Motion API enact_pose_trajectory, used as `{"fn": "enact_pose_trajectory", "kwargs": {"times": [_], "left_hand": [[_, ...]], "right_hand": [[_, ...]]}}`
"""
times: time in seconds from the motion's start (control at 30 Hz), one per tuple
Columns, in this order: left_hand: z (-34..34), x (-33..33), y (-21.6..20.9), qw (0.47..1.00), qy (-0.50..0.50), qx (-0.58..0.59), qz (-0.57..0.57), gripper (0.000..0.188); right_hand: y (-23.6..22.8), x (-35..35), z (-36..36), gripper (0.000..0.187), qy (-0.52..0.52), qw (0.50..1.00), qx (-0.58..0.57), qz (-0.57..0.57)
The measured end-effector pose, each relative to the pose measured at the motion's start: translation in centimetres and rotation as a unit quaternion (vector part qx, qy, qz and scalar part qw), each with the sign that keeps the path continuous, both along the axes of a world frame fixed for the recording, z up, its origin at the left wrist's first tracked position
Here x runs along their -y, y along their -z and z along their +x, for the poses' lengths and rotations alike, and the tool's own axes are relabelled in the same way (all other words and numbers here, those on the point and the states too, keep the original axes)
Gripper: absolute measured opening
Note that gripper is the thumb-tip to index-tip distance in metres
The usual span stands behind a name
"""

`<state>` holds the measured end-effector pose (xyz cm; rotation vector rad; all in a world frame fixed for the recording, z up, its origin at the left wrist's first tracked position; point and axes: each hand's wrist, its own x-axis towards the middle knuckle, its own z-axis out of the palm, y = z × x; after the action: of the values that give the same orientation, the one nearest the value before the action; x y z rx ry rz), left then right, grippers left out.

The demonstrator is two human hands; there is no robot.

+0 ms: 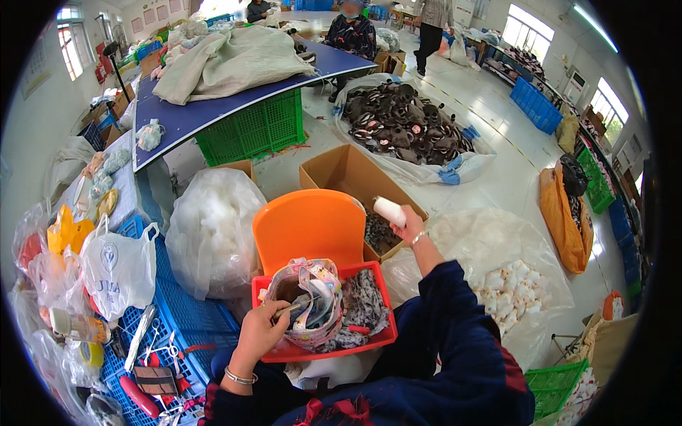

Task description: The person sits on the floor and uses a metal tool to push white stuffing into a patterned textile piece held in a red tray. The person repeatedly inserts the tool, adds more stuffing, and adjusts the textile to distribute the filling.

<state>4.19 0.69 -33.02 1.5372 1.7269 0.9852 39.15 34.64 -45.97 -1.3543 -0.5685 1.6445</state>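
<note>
My right hand (pixel 410 226) is raised above an open cardboard box (pixel 341 170), its fingers wrapped round a white cylinder (pixel 389 211) that looks like a spool of thread. My left hand (pixel 261 331) is at the left rim of a red tray (pixel 369 339), its fingers pinched on something small and slim beside a round fabric-edged container (pixel 334 278). What that thing is does not show. Grey mottled plush pieces (pixel 364 295) and a small red item (pixel 359 329) lie in the tray, which stands in front of an orange chair back (pixel 305 220).
A bag of white stuffing (pixel 217 220) stands left of the chair. Blue crates (pixel 188 305) hold scissors and a red-handled tool. At right lies a clear bag of white plush pieces (pixel 511 284). Beyond are a pile of dark pieces (pixel 405 121), a blue table (pixel 163 121) and other people.
</note>
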Motion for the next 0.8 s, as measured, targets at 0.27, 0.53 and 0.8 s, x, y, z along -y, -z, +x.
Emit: {"fn": "enact_pose_trajectory", "kwargs": {"times": [0.27, 0.53, 0.8], "left_hand": [[-0.1, -0.6, -0.3, 1.000, -0.003, -0.030, 0.000, 0.019], [0.2, -0.7, 0.6, 0.998, -0.002, -0.057, 0.035, 0.016], [0.7, -0.4, 1.0, 0.994, 0.011, -0.086, 0.064, 0.017]], "right_hand": [[-24.1, -18.2, -9.9, 0.094, -0.122, 0.983, 0.048, 0.131], [-3.1, -3.8, -3.6, 0.054, -0.271, 0.938, 0.216, -0.004], [-2.5, 13.6, 6.1, 0.041, -0.426, 0.830, 0.355, 0.058]]}}
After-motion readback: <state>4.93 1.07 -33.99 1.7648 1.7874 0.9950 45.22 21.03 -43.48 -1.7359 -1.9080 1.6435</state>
